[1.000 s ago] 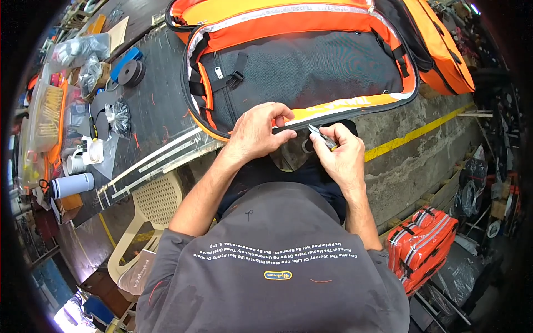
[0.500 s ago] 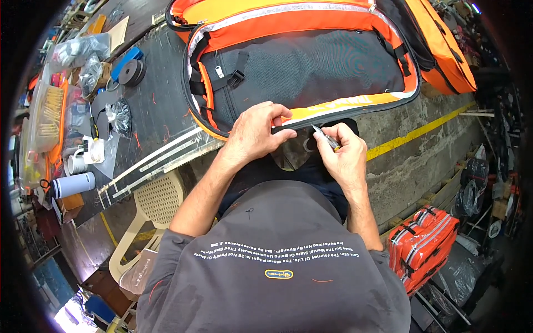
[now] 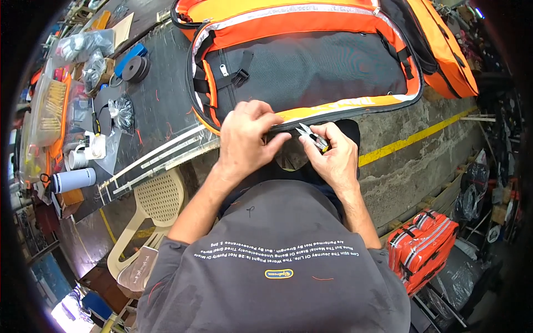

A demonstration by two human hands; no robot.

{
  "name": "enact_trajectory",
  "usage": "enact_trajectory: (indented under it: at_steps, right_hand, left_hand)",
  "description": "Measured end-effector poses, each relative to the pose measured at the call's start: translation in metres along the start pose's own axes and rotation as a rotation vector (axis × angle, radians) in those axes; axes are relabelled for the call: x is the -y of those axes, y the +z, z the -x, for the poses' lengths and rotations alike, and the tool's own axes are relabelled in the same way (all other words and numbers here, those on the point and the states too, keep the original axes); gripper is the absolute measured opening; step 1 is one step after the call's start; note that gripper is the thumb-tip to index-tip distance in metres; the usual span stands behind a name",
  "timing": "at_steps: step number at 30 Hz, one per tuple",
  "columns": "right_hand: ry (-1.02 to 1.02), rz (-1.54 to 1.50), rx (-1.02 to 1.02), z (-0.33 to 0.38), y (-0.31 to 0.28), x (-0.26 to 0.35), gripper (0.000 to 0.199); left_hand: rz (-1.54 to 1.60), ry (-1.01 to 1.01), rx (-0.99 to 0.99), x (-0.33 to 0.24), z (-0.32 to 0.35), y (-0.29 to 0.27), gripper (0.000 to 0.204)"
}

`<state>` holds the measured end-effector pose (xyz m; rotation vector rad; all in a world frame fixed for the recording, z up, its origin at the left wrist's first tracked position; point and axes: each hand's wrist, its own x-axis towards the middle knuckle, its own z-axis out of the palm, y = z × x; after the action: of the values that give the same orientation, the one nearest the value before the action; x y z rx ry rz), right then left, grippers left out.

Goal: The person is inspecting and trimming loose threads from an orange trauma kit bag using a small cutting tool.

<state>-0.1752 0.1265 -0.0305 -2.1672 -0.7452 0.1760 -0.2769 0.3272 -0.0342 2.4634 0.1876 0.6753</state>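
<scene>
Orange-black bag (image 3: pixel 322 61) lies open; L hand (image 3: pixel 244 139) at its nr rim (image 3: pixel 350 115), can't tell if gripping; R hand (image 3: pixel 337 155) clamped on yellow-black snips (image 3: pixel 320 143).

Light falls evenly, glare whitens the lower left, and dark edges bend.

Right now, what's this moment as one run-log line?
left hand: at open orange-and-black fabric bag, near side | right hand: holding small silver-and-yellow metal snips
</scene>
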Motion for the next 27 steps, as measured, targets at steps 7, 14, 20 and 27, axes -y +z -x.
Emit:
enact_trajectory:
  at_steps: [7,14,20,27]
  right_hand:
    - [0.008,0.012,-0.017,0.001,-0.002,0.004,0.027]
    - [-0.017,0.027,-0.003,-0.001,0.0,0.007,0.024]
    - [-0.058,0.119,0.019,-0.01,0.004,0.012,0.02]
    - [-0.101,0.148,0.022,-0.01,0.002,0.012,0.02]
  left_hand:
    - [0.174,-0.093,-0.041,0.003,0.005,0.026,0.013]
    - [0.317,-0.319,0.064,0.005,-0.001,0.022,0.01]
    - [0.36,-0.207,0.036,0.007,0.002,0.022,0.011]
    - [0.48,-0.235,-0.033,0.005,0.003,0.021,0.009]
